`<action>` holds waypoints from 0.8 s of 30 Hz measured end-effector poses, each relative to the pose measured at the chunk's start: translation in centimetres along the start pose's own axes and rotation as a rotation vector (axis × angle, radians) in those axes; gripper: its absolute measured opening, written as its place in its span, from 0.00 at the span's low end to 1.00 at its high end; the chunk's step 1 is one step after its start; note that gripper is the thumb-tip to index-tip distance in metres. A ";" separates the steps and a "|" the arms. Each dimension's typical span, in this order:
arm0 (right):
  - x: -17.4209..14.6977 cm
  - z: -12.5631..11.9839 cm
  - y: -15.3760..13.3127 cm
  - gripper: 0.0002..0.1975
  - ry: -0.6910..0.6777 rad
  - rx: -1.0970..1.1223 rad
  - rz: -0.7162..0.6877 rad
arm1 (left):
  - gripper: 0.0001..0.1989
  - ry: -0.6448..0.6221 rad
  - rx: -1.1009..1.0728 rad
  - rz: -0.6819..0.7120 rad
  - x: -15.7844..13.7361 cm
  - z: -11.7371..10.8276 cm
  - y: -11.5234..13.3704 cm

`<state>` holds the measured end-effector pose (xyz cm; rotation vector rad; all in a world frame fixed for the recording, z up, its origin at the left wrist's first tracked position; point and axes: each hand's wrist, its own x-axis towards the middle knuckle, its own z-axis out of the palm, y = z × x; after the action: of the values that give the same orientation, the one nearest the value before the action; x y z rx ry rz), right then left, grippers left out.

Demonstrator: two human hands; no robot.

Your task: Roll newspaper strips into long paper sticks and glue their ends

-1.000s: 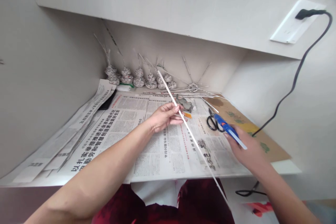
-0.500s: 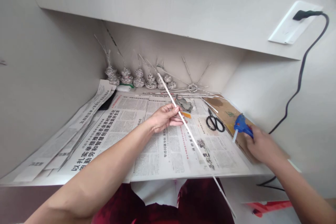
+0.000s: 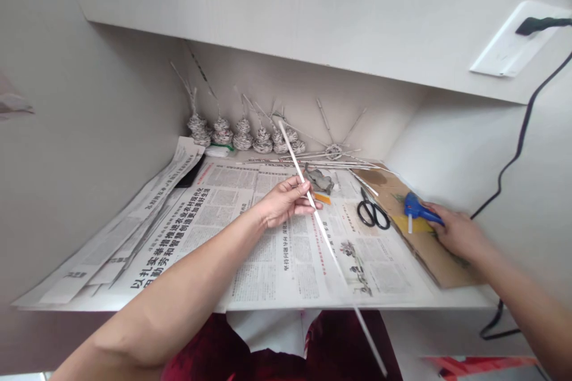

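Blue glue gun (image 3: 416, 208) is gripped by the right hand (image 3: 456, 234) over cardboard (image 3: 440, 265). The left hand (image 3: 288, 202) pinches 1 white paper stick (image 3: 292, 152).

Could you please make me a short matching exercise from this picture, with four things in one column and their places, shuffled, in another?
Things
1. Long, thin white paper stick
2. Blue plastic glue gun
3. Black-handled metal scissors
4. Grey, gourd-shaped woven paper pieces

Places
A. Lying on the printed newspaper, near the brown cardboard
B. In a row towards the back wall
C. Held in the left hand
D. Held in the right hand

Right pairs: 1-C, 2-D, 3-A, 4-B
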<state>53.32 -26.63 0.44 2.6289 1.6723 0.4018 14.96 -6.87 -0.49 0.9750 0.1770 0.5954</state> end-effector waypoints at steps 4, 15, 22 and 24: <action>0.6 0.8 0.4 0.22 0.051 0.040 0.037 | 0.12 -0.030 0.000 -0.002 -0.1 0.0 0.1; 0.3 1.1 -0.8 0.22 0.093 -0.145 0.037 | 0.12 -0.044 0.008 -0.007 0.0 -0.3 0.0; -1.2 -3.5 -12.0 0.16 0.213 0.386 -0.172 | 0.12 -0.005 0.013 0.022 0.0 -0.3 0.1; -1.6 -4.5 -16.3 0.17 -0.052 0.753 -0.194 | 0.13 0.010 0.017 0.028 -0.1 -0.3 0.2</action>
<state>37.22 -21.56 2.21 2.8128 2.3924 -0.3803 14.73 -6.63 -0.48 0.9928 0.1774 0.6251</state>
